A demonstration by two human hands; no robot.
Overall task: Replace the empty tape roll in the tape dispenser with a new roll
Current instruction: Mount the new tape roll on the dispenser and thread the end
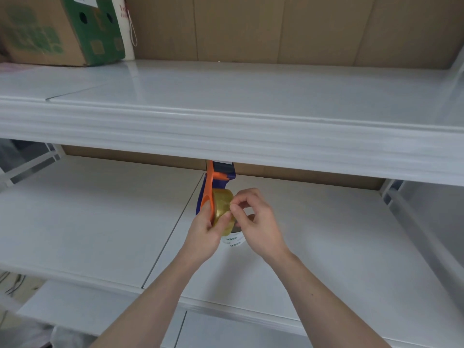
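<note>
An orange and blue tape dispenser (pixel 210 183) stands upright over the middle shelf, its top hidden behind the upper shelf's edge. A yellowish new tape roll (pixel 222 204) sits on the dispenser. My left hand (pixel 206 227) grips the dispenser's lower part and the roll's side. My right hand (pixel 256 219) pinches at the roll's outer surface with thumb and forefinger; whether a tape end is lifted I cannot tell. Below the hands lies a white empty tape core (pixel 233 241) with printed letters, partly hidden.
White shelf boards: an upper shelf (pixel 226 126) juts out just above the dispenser, the middle shelf (pixel 326 247) lies under my hands. A brown and green cardboard box (pixel 62 28) stands at the upper shelf's far left. Cardboard lines the back.
</note>
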